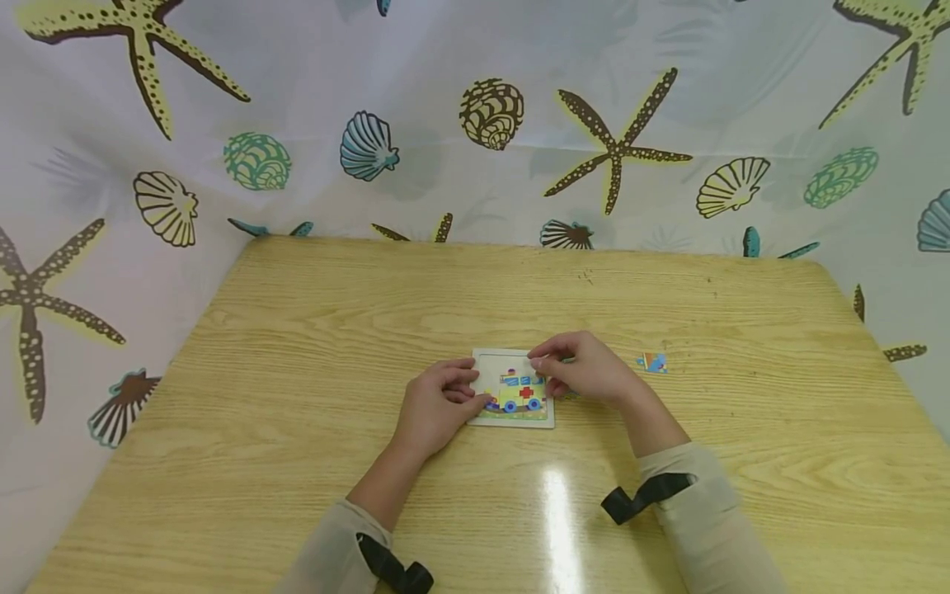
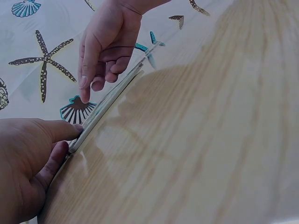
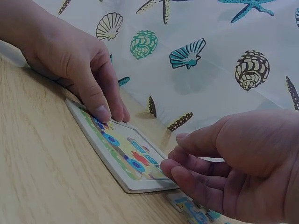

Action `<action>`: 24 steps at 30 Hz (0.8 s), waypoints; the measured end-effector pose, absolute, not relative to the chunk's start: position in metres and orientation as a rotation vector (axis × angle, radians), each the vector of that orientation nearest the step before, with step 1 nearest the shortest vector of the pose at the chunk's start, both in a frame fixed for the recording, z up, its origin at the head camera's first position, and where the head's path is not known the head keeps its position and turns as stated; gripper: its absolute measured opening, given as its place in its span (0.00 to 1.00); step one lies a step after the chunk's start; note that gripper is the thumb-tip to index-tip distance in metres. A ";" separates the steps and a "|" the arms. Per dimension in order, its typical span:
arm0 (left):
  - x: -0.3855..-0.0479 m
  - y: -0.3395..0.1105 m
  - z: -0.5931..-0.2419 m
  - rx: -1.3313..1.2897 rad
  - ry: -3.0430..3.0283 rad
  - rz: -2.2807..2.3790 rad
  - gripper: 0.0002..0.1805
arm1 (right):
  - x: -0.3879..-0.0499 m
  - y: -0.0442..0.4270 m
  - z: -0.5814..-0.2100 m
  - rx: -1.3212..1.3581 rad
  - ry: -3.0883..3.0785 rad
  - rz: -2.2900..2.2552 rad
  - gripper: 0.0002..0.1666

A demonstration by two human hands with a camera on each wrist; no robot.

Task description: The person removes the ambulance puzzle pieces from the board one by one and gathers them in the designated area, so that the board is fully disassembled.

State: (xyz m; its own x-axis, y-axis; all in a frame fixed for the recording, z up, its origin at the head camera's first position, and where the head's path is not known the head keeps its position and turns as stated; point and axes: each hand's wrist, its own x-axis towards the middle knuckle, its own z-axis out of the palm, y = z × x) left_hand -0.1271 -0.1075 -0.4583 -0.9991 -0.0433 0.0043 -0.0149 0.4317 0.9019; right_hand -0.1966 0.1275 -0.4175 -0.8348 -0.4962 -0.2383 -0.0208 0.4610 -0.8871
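A jigsaw puzzle board (image 1: 512, 423) with a pale rim lies on the table, showing a yellow ambulance (image 3: 138, 157) with a red cross and blue wheels. My left hand (image 1: 433, 410) holds the board's left edge, thumb on top and a finger against its side. Over the upper right corner, my right hand (image 1: 586, 369) has its fingers loosely bent; the right wrist view shows nothing between thumb and fingers. Loose puzzle pieces (image 3: 192, 208) lie beside the board under the right hand, partly hidden. Another puzzle piece (image 1: 656, 362), blue and orange, sits farther right.
The wood-grain table (image 1: 312, 330) extends around the board on all sides. Behind and beside it hangs a white cloth (image 1: 430, 74) printed with shells and starfish. Each sleeve has a black strap (image 1: 653, 492) round the wrist.
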 end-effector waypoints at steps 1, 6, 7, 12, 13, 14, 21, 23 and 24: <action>-0.127 -0.108 -0.458 0.052 -2.635 -1.661 0.19 | -0.196 0.126 -0.418 -0.434 2.240 -1.350 0.16; -0.127 -0.108 -0.459 0.055 -2.636 -1.661 0.19 | -0.194 0.121 -0.420 -0.458 2.185 -1.352 0.17; -0.127 -0.108 -0.459 0.055 -2.637 -1.661 0.19 | -0.193 0.120 -0.420 -0.459 2.180 -1.353 0.17; -0.126 -0.107 -0.457 0.048 -2.633 -1.665 0.19 | -0.189 0.115 -0.422 -0.469 2.215 -1.334 0.16; -0.126 -0.107 -0.457 0.045 -2.630 -1.666 0.19 | -0.189 0.113 -0.423 -0.482 2.235 -1.322 0.17; -0.126 -0.108 -0.457 0.043 -2.628 -1.667 0.19 | -0.189 0.112 -0.424 -0.499 2.259 -1.303 0.17; -0.126 -0.108 -0.458 0.022 -2.620 -1.671 0.19 | -0.186 0.103 -0.427 -0.572 2.450 -1.125 0.20; -0.126 -0.108 -0.458 0.020 -2.619 -1.671 0.19 | -0.185 0.102 -0.427 -0.577 2.466 -1.099 0.20; -0.126 -0.108 -0.458 0.022 -2.619 -1.672 0.19 | -0.185 0.102 -0.426 -0.581 2.470 -1.089 0.20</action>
